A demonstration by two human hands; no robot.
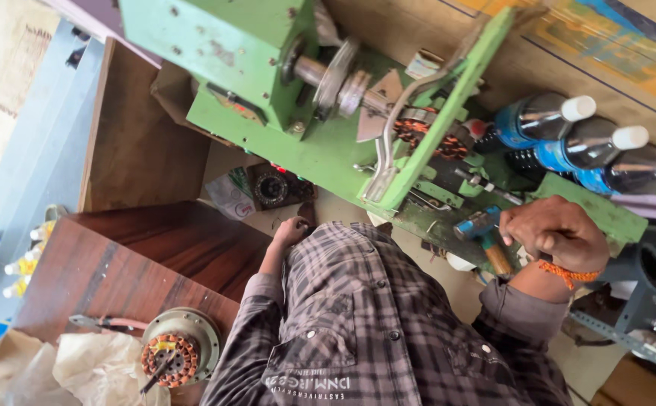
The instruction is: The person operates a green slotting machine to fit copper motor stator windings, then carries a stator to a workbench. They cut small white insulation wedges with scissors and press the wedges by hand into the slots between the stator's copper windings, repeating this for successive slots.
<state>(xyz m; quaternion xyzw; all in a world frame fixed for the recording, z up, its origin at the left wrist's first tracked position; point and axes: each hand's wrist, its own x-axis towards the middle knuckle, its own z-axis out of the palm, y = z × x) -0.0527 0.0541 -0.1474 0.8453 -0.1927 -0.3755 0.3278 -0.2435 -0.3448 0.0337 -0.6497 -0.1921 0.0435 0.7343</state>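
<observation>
The right hand (554,234), fisted, grips a handle on the green winding machine (320,143) at three o'clock; a copper coil (426,139) is wound there. The left hand (292,229), loosely curled, rests near the dial box (271,186). A hammer (486,233) lies beside the right hand.

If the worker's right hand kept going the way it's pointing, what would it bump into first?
Probably the blue-headed hammer: the right hand points left toward it, on the green machine. Depth is unclear.
</observation>
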